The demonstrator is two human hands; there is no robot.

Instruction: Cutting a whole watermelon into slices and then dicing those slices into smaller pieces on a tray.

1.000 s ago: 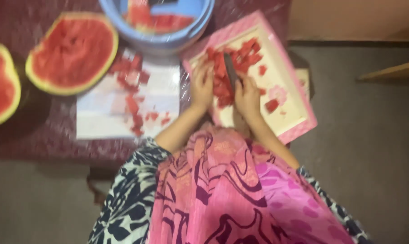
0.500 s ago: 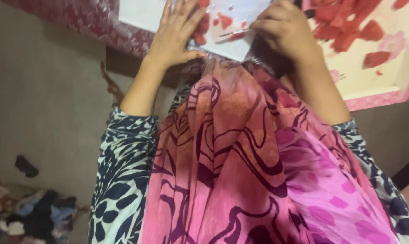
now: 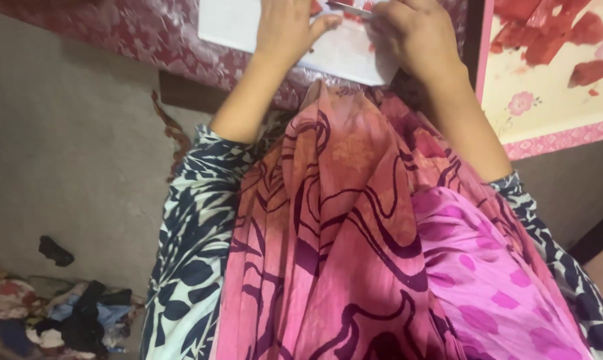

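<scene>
My left hand [image 3: 289, 28] rests flat on the white sheet [image 3: 345, 48], fingers loosely together and thumb pointing toward my right, pinning the sheet and holding nothing. My right hand [image 3: 416, 37] is closed on a knife [image 3: 349, 9]; only a short length of the thin blade shows at the top edge of view, lying low over the sheet between both hands, its tip near my left thumb. A few red watermelon pieces [image 3: 315, 7] lie on the sheet just beside the blade, mostly cut off by the frame. The sheet sits on the table [image 3: 148, 33], which is covered in a red patterned cloth, and its near edge overhangs toward my lap. To my right stands the pink-bordered cutting board [image 3: 548, 113] with more red pieces [image 3: 591, 72] on it, apart from the sheet. Risk, as I judge it: the blade tip points at my left thumb, so a slip on wet fruit could nick it. The overhanging sheet could slide and drop pieces onto my pink scarf [image 3: 355, 220].
</scene>
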